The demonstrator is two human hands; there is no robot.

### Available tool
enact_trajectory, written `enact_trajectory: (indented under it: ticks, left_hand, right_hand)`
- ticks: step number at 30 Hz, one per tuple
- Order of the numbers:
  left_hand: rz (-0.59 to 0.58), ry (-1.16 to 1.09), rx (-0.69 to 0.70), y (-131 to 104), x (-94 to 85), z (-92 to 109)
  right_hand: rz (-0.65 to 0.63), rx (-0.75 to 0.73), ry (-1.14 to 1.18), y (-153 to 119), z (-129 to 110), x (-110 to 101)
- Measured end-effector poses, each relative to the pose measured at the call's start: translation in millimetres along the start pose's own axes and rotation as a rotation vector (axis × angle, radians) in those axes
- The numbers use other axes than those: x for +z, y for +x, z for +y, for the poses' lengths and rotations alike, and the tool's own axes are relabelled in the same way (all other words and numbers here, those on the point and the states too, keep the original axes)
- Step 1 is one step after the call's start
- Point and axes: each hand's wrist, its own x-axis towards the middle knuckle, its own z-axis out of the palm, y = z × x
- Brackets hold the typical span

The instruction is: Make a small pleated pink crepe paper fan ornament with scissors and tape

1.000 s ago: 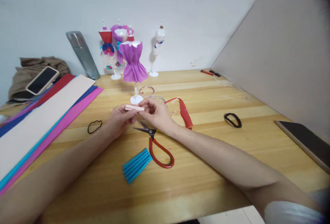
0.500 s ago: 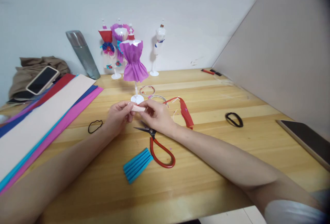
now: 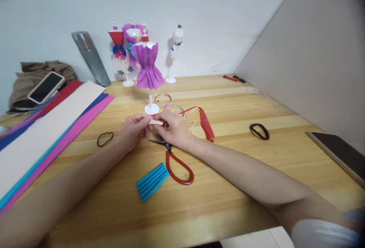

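Observation:
Between my left hand (image 3: 136, 129) and my right hand (image 3: 175, 126) is a narrow folded strip of pale pink crepe paper (image 3: 156, 122). Both hands pinch it, one at each end, with the fingertips partly covering it. Just below my right hand lie scissors with red handles (image 3: 179, 170), their dark blades partly hidden by the hand. A pleated piece of turquoise paper (image 3: 152, 182) rests beside the handles. Behind my hands stands a small white mannequin in a purple paper dress (image 3: 148, 65).
Layered coloured paper sheets (image 3: 54, 137) cover the left side. More mannequins (image 3: 118, 52), a bottle (image 3: 91, 58) and a phone (image 3: 46, 87) are at the back. Tape rolls (image 3: 163, 99), red paper scrap (image 3: 205, 124), black bands (image 3: 259, 131) and a dark tablet-like device (image 3: 339, 155) lie around.
The pink strip looks narrower and is turned more edge-on, and my right fingers have closed further over its end. My left hand has shifted slightly right.

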Motion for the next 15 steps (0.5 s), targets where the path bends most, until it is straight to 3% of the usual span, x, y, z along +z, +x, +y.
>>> enact_trajectory:
  ticks: [15]
  left_hand:
    - [0.02, 0.07, -0.041, -0.3, -2.8, -2.9]
  right_hand:
    - [0.001, -0.044, 0.014, -1.1, 1.5, 0.0]
